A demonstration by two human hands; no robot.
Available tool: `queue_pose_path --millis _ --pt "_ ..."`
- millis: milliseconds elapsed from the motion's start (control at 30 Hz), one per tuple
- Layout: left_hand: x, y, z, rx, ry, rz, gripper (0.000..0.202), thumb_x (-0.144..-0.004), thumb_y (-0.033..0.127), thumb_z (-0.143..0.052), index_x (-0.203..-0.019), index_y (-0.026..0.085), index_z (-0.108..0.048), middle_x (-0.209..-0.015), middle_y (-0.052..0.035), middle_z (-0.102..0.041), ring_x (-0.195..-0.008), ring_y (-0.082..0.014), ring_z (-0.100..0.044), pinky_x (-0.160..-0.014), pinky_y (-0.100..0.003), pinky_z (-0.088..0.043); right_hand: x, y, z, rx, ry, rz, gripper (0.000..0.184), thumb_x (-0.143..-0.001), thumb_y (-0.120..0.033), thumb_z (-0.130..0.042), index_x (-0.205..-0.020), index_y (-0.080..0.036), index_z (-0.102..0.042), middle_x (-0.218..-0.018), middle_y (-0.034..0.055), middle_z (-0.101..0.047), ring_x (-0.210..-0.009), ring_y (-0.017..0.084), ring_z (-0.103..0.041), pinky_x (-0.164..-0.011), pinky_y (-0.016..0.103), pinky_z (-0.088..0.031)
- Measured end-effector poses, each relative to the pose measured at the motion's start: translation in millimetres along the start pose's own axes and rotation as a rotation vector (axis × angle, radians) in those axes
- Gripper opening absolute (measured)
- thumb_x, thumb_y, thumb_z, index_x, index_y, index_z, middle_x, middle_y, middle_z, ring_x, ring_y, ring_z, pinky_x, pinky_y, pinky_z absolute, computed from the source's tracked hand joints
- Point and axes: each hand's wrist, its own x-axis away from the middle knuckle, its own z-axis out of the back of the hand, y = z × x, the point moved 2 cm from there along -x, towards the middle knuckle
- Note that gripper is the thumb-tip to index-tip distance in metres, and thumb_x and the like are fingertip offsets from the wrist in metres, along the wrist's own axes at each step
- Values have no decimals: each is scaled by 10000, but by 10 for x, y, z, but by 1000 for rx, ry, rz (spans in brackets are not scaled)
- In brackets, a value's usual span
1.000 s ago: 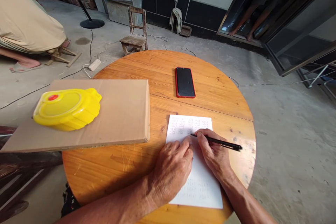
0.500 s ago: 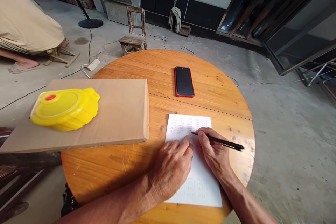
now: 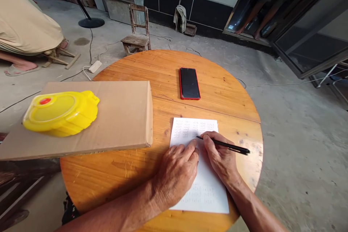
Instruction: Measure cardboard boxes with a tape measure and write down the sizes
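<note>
A white sheet of paper (image 3: 194, 128) with rows of small printed figures lies on the round wooden table (image 3: 163, 76). My left hand (image 3: 178, 172) rests flat on the sheet's left side, fingers stretched out. My right hand (image 3: 221, 159) is closed round a black pen (image 3: 231, 147), and the pen's tip touches the paper near the upper rows. A phone (image 3: 189, 83) with a red case lies face up beyond the sheet.
A flat cardboard box (image 3: 119, 116) overhangs the table's left side with a yellow lidded container (image 3: 61, 112) on it. Past the table stand a small wooden chair (image 3: 137, 32) and a fan base (image 3: 91, 22); cables cross the concrete floor. A person sits at far left (image 3: 24, 25).
The view has shifted slightly, so everything sits a little further left. My right hand has edged the pen a little along the row; my left hand stays on the sheet.
</note>
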Motion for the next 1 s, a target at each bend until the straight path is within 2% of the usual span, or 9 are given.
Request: queue_pose_path --millis 167,433,833,1000 --pt "-6 10 9 -3 -7 3 229 -875 104 -551 -1082 160 -631 -1295 -58 -636 -883 -236 -639 -763 -428 -557 -10 -11 13 36 7 13 186 -909 -262 -535 -785 -191 -654 -696 3 -662 -632 139 -587 -621 260 -462" --pt "3 -7 -2 -11 14 -19 254 -916 125 -495 -1139 147 -614 -1333 -67 -613 -869 -227 -634 -758 -423 -555 12 16 54 -7 40 -77 205 -920 -315 -529 -797 -203 -649 -519 -55 -507 -483 120 -474 -527 260 -404" --pt "4 -8 -13 -17 14 -12 239 -904 127 -508 -1109 156 -627 -1330 -61 -617 -881 -234 -638 -756 -429 -555 1 40 17 -3 16 -69 204 -916 -312 -537 -807 -193 -663 -520 -49 -513 -482 120 -476 -522 264 -409" --pt "7 -4 1 -15 18 -18 217 -890 120 -521 -1068 157 -640 -1316 -61 -626 -870 -232 -641 -748 -427 -559 -9 29 1 8 28 -25 193 -907 -284 -538 -796 -189 -664 -576 -30 -571 -506 117 -499 -531 254 -425"
